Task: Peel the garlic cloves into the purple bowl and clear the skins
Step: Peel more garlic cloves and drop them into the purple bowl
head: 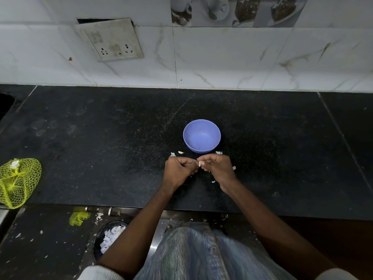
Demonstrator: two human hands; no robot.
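Note:
The purple bowl (201, 136) stands on the black counter (101, 138), and I see nothing in it. Just in front of the bowl my two hands meet over the counter. My right hand (217, 168) pinches a pale garlic clove (200, 163) between thumb and fingers. My left hand (177, 170) has its fingers curled, with the fingertips touching the same clove. Bits of white garlic skin (219, 152) lie scattered around the hands and by the bowl's near side. One small peeled piece (181, 152) lies left of the bowl.
A yellow net bag (17, 181) sits at the counter's left front edge. Below the edge on the floor stands a bin (110, 239) holding white skins, with a scrap of yellow netting (78, 218) near it. A tiled wall with a socket plate (113, 40) backs the counter.

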